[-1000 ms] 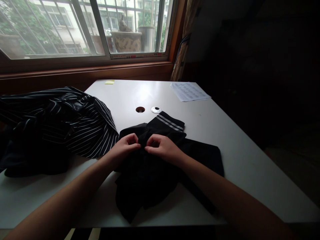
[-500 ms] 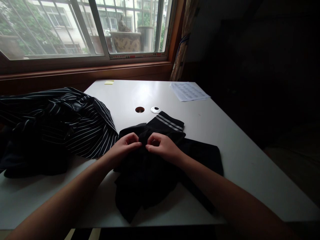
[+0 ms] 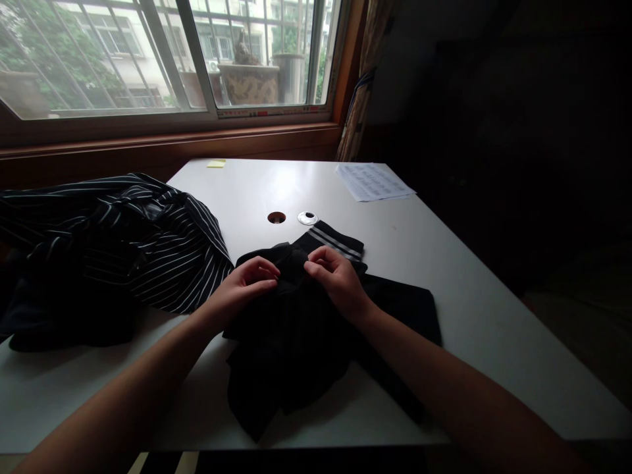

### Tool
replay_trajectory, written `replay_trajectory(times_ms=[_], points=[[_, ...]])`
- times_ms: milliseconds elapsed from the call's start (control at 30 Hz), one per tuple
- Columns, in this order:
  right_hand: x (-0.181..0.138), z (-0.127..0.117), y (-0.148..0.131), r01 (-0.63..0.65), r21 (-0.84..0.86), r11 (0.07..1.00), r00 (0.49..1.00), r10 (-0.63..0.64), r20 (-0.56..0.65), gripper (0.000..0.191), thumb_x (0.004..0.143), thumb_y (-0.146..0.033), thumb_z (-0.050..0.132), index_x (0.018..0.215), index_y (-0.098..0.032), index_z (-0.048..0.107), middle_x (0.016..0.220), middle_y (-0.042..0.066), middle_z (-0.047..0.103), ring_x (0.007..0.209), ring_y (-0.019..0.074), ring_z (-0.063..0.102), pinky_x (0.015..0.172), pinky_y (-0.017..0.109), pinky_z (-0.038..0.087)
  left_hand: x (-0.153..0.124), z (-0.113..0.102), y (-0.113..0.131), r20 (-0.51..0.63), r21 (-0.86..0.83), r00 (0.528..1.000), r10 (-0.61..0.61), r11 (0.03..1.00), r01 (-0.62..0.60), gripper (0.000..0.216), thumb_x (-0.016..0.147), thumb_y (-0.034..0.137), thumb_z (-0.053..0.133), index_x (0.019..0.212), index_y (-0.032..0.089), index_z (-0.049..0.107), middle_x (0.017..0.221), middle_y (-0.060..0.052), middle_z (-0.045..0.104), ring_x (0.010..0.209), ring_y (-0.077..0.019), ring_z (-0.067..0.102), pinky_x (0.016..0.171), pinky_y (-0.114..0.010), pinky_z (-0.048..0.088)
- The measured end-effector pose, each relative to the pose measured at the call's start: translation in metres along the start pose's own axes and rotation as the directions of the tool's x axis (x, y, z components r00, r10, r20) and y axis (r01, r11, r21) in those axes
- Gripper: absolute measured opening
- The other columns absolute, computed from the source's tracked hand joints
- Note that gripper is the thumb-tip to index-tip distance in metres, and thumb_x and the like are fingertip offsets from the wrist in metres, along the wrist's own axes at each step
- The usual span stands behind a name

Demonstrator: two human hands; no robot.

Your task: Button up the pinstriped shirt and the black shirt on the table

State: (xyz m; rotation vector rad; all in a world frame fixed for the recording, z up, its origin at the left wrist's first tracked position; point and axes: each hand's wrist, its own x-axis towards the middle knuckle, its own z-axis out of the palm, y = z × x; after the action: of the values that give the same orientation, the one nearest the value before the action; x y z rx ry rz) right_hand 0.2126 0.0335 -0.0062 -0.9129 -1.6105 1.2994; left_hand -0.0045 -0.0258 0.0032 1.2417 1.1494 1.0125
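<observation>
A crumpled black garment [image 3: 291, 355] lies on the white table, with a band bearing two pale stripes [image 3: 336, 242] at its far end. My left hand [image 3: 249, 280] is at the garment's upper left part, thumb and fingers closed loosely on the dark cloth. Across from it, my right hand [image 3: 338, 280] pinches a raised fold between thumb and forefinger, just below the striped band. The fold between the two hands is dark, and its details are hard to make out.
To the left lies a heap of black clothing with white stripes [image 3: 168, 243]. Farther back on the white table [image 3: 494, 355] are a cable hole [image 3: 276, 217], a round cover [image 3: 307, 218], printed sheets [image 3: 375, 182] and a yellow note [image 3: 216, 163]. A window stands behind.
My hands have moved apart: the right shifted right and slightly away from me, while the left stayed nearly in place. The fold between them is more spread out.
</observation>
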Motion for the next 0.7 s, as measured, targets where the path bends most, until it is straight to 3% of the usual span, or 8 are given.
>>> replay_trajectory(times_ms=[300,500,700], points=[[-0.001,0.0007,-0.0046,0.013,0.028,1.0,0.993,-0.016,0.12,0.019,0.085,-0.038,0.065,0.089,-0.019,0.065,0.078,-0.001,0.063,0.071,0.0132,0.057,0.065,0.025,0.044,-0.0012,0.0003,-0.0011,-0.093,-0.051,0.995,0.048,0.997,-0.053,0.023,0.08,0.032,0.075,0.097,0.019,0.066,0.091,-0.002,0.064,0.081,-0.0137,0.058,0.071,-0.023,0.045],[0.0024,-0.0006,-0.0027,0.055,-0.04,0.998,0.993,-0.05,0.103,0.017,0.087,-0.034,0.062,0.092,-0.019,0.068,0.084,0.001,0.066,0.079,0.0153,0.06,0.072,0.027,0.047,-0.0002,-0.0039,-0.0011,-0.207,-0.075,0.974,0.094,0.991,-0.112,0.021,0.08,0.032,0.073,0.095,0.019,0.067,0.089,-0.002,0.064,0.081,-0.0148,0.059,0.071,-0.024,0.046],[0.0063,-0.0052,0.0052,0.112,-0.163,0.98,0.993,-0.105,0.05,0.016,0.088,-0.031,0.06,0.095,-0.02,0.069,0.093,0.002,0.069,0.085,0.0162,0.063,0.078,0.029,0.049,0.0014,-0.0078,-0.0005,-0.373,-0.112,0.92,0.124,0.978,-0.177,0.023,0.078,0.032,0.075,0.094,0.019,0.066,0.085,-0.001,0.063,0.074,-0.0148,0.059,0.066,-0.025,0.047]])
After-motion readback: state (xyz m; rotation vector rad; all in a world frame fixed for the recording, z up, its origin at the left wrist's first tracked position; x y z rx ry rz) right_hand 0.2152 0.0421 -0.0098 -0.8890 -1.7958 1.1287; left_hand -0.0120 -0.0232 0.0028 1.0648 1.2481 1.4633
